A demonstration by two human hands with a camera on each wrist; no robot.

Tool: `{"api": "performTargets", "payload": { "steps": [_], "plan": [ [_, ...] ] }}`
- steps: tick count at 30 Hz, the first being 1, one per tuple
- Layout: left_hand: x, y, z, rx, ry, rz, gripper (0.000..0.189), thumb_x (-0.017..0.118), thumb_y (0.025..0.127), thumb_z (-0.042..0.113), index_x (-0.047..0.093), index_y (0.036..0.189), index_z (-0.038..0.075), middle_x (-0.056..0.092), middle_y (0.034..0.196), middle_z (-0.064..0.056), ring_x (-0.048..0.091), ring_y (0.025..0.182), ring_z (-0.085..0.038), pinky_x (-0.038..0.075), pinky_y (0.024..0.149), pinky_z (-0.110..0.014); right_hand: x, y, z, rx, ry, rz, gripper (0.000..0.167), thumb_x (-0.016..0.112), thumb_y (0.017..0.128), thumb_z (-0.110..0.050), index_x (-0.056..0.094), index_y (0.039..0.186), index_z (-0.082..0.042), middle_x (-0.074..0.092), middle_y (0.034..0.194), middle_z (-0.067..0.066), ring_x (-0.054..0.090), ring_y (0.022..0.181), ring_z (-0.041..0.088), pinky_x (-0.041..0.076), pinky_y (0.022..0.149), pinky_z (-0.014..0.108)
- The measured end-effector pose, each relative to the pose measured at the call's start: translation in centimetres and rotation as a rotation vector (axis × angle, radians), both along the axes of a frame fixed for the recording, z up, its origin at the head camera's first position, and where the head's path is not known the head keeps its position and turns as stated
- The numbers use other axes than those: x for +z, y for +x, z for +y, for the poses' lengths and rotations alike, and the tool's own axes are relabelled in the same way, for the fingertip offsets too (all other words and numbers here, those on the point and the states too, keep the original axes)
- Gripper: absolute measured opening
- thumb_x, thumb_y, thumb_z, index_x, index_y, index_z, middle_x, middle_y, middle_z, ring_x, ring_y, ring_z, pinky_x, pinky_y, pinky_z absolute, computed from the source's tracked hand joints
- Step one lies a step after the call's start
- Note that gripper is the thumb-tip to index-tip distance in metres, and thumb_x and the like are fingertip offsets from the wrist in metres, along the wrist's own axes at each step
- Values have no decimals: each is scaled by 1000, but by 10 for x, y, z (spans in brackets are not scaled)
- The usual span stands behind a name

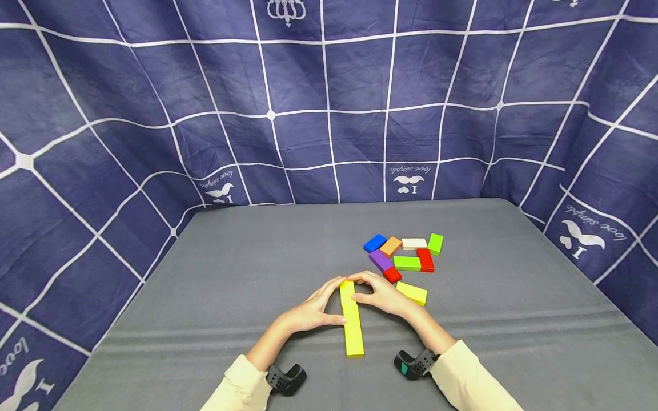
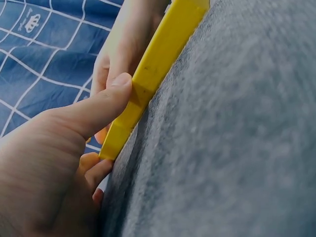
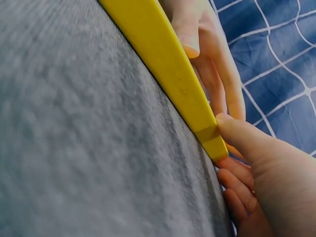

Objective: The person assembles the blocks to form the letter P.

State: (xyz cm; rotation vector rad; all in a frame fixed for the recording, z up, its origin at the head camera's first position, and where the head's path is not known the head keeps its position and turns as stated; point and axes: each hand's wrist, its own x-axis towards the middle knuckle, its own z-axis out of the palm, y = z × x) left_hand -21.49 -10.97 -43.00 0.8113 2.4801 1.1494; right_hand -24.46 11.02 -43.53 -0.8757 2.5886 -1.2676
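Two hands, left and right, pinch a yellow bar at its far end on the worktop; stiff, light, likely smooth-sided, best held by the edges.

- Lying lengthwise on the flat grey cloth table: long yellow wooden bar.
- Flanking its far end: left hand, right hand.
- Sitting behind, to the right: cluster of small coloured wooden blocks.
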Motion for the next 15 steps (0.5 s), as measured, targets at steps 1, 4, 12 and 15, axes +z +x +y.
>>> {"api": "performTargets", "payload": {
  "steps": [1,4,12,15],
  "plan": [
    [0,0,1,0,-2,6,80,66,80,37,22,144,18,17,151,-9,20,137,-34,22,107,-59,0,-1,1,3,-3,-7,42,62,85,-30,54,122,-13,55,120,5,51,110,22,41,98,42],
    [0,2,1,-8,-14,23,71,66,81,37,31,141,21,18,152,-7,20,137,-34,23,106,-59,1,-1,4,19,0,-14,41,62,86,-30,54,122,-12,55,120,7,51,109,24,41,97,44],
    [-1,4,0,-18,-41,42,62,65,81,40,40,136,25,19,151,-4,21,137,-33,24,104,-60,12,2,7,39,37,-40,41,59,88,-28,51,124,-8,53,122,10,53,110,26,43,96,44],
    [-1,3,1,-20,-44,45,62,64,81,41,40,136,26,19,152,-3,21,137,-33,25,104,-59,23,5,12,-20,52,-21,40,57,89,-26,51,124,-8,54,123,11,54,109,26,44,95,45]
  ]
}}
